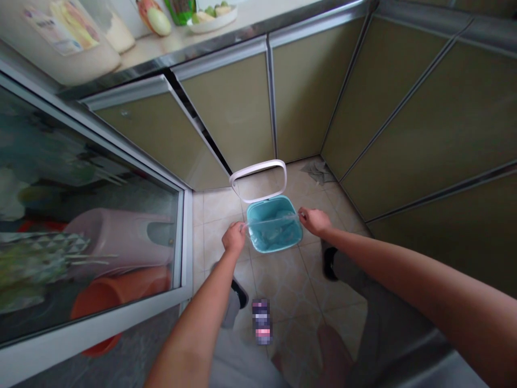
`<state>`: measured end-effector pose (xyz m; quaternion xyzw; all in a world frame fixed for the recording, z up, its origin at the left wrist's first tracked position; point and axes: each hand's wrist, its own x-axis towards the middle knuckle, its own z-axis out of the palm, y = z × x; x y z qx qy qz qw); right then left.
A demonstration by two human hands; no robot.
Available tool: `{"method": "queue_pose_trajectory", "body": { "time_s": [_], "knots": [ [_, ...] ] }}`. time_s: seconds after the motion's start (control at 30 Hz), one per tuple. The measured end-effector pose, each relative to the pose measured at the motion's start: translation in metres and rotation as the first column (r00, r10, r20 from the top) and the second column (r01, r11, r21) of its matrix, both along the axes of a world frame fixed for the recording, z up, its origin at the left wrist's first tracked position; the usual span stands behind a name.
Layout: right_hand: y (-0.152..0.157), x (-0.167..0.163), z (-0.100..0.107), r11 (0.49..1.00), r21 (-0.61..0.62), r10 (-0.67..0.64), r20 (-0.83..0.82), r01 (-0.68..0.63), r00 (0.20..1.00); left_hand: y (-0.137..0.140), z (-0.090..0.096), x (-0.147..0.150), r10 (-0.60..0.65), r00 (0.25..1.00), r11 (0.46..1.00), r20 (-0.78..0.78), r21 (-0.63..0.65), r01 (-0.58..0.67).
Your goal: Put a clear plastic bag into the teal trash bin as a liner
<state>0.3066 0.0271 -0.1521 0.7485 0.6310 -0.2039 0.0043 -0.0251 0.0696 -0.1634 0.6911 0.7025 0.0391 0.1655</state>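
Note:
A teal trash bin point(297, 237) stands on the tiled floor between my feet, its white rim frame point(283, 180) tipped up at the back. Across the bin's mouth stretches a clear plastic bag point(272, 220), pulled taut from side to side. My left hand point(234, 237) pinches one end of it at the bin's left edge. At the right edge my right hand point(315, 220) grips the other end with closed fingers. Inside the bin the wall looks crinkled and shiny; how far down the bag goes I cannot tell.
Beige cabinets point(230, 108) line the back and right. A glass door point(186, 242) stands on the left, with orange tubs point(97, 296) behind it. A grey cloth point(319, 171) lies in the corner. A pixelated object point(262, 321) is on the floor. The counter holds a plate point(214, 20).

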Motion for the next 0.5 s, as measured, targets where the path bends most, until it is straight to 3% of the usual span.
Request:
{"method": "queue_pose_trajectory", "body": {
  "time_s": [0.13,0.27,0.5],
  "knots": [
    [0.021,0.007,-0.018,0.999,0.007,-0.048,-0.044,0.048,0.998,0.022,-0.026,-0.005,0.063,0.981,0.998,0.186,-0.012,-0.062],
    [0.048,0.01,-0.037,0.989,-0.014,-0.146,-0.175,0.146,0.974,0.048,-0.05,-0.005,0.175,0.901,0.984,0.397,-0.11,-0.143],
    [0.099,0.014,-0.071,0.98,0.008,-0.19,-0.27,0.2,0.944,0.086,-0.074,0.001,0.343,0.755,0.939,0.559,-0.201,-0.278]
  ]
}}
